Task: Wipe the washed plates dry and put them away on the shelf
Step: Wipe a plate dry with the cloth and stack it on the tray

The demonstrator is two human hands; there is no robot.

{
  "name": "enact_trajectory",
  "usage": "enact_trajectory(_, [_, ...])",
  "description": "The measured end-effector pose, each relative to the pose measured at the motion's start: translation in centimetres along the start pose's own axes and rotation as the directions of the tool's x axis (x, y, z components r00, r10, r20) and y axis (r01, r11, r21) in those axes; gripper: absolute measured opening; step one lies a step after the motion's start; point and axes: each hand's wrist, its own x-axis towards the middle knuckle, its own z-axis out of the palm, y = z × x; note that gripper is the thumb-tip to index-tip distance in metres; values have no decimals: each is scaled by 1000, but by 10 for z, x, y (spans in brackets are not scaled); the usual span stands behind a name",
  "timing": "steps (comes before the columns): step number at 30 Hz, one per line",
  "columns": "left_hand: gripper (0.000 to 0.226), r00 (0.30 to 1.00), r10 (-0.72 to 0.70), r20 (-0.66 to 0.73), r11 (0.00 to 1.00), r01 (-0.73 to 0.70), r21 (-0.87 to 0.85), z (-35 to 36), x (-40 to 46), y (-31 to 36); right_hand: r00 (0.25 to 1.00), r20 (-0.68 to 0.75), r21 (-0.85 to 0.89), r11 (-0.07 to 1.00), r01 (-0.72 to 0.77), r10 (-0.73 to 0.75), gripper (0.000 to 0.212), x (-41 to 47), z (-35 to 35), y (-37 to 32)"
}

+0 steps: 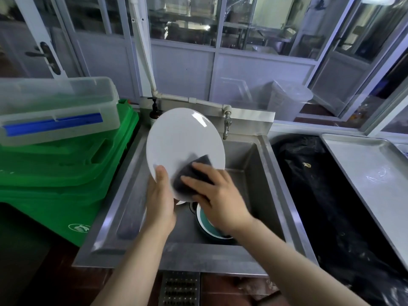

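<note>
Nearest, my left hand [160, 196] grips the lower left rim of the white plate [184, 142], thumb on its face, holding it tilted above the sink [254, 164]. My right hand [217, 195] presses a dark cloth [191, 175] flat-fingered against the plate's lower part. Below, a teal bowl [209, 226] sits in the sink. Farther back, the tap [227, 124]; at left, green bins [66, 168].

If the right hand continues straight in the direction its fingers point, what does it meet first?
Probably the left hand: the right hand presses the dark cloth on the white plate, fingers pointing left, though depth is unclear.
</note>
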Motion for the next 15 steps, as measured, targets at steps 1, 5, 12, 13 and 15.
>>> enact_trajectory(1, [51, 1000, -21, -22, 1000, 21, -19, 1, -1, 0, 1000, 8, 43, 999, 25, -26, 38, -4, 6, -6])
enact_trajectory(5, [59, 998, 1, -63, 999, 2, 35, -3, -4, 4, 997, -4, 147, 987, 72, -73, 36, -12, 15, 1])
enact_trajectory(12, [43, 991, 126, 48, 967, -133, 219, -11, -11, 15, 989, -93, 73, 992, -105, 112, 46, -5, -3, 44])
enact_trajectory(13, [34, 983, 153, 99, 947, -175, 271, -10, -14, 17, 977, -103, 117, 978, -174, 186, 46, -1, -6, 47])
enact_trajectory(15, [20, 968, 180, 177, 895, -236, 379, -7, -19, 19, 926, -159, 239, 924, -299, 341, 44, 6, -11, 47])
